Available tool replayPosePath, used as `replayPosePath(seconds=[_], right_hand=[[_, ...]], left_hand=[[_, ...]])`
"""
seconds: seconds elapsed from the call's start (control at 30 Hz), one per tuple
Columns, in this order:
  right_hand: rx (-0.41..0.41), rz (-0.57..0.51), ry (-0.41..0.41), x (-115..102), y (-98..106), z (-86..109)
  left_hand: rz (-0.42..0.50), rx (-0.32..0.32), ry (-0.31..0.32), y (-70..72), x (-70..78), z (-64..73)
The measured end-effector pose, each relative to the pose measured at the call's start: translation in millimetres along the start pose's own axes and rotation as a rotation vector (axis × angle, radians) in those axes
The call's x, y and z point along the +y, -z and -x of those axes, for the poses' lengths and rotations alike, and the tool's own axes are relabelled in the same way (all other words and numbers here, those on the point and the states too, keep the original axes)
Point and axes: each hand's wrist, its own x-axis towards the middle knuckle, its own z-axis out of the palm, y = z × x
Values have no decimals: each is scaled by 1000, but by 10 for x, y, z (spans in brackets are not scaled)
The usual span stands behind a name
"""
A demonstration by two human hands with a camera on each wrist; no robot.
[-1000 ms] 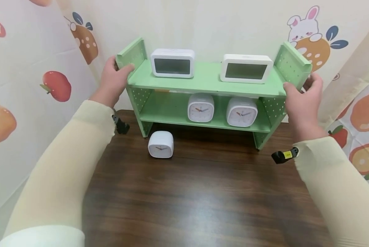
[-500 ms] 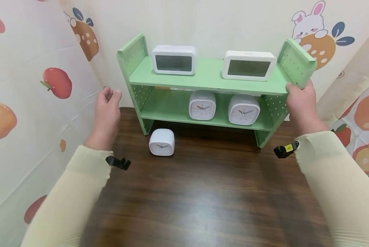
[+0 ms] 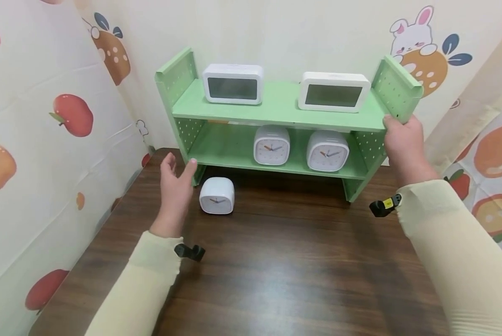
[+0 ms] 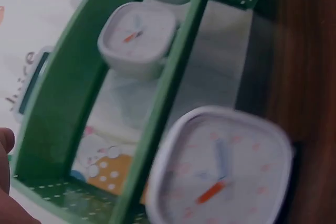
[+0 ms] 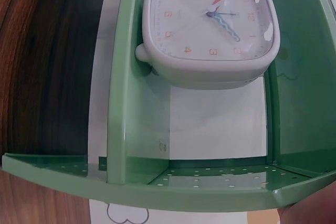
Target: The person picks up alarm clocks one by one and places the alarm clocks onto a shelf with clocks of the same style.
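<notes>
In the head view my left hand is apart from everything, its thumb and fingers spread. Just right of it a white alarm clock stands on the dark wooden table; its face looms large in the left wrist view. My right hand grips the right side panel of a green two-tier shelf, thumb on the front edge and other fingers mostly hidden behind. On the lower tier sit two white alarm clocks, a left one and a right one.
Two white digital clocks, a left one and a right one, stand on the upper tier. A printed curtain hangs along the table's left side, behind the shelf and at the right. Brown table surface stretches in front.
My left hand has let go of the shelf's left panel, dropped away, then swung right toward the clock on the table with its fingers opening. My right hand stays on the right panel, slightly lower.
</notes>
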Motion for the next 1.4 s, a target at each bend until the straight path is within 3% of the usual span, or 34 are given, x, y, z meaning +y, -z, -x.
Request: replayPosePath(seconds=[0.2, 0.4, 0.73, 0.9, 1.17, 1.4], right_hand=[[-14, 47, 6, 10, 3, 17], [1, 14, 22, 5, -15, 17], [-3, -12, 33, 21, -35, 5], [11, -25, 12, 29, -17, -9], [37, -66, -4, 34, 2, -6], [25, -97, 14, 22, -36, 3]], left_hand=[[-8, 5, 2, -171, -287, 118], [-22, 51, -1, -332, -518, 224], [-81, 106, -90, -547, -796, 363], [-113, 118, -127, -617, -886, 362], [-148, 107, -82, -697, -1037, 293], [-143, 156, -84, -736, -1120, 312]])
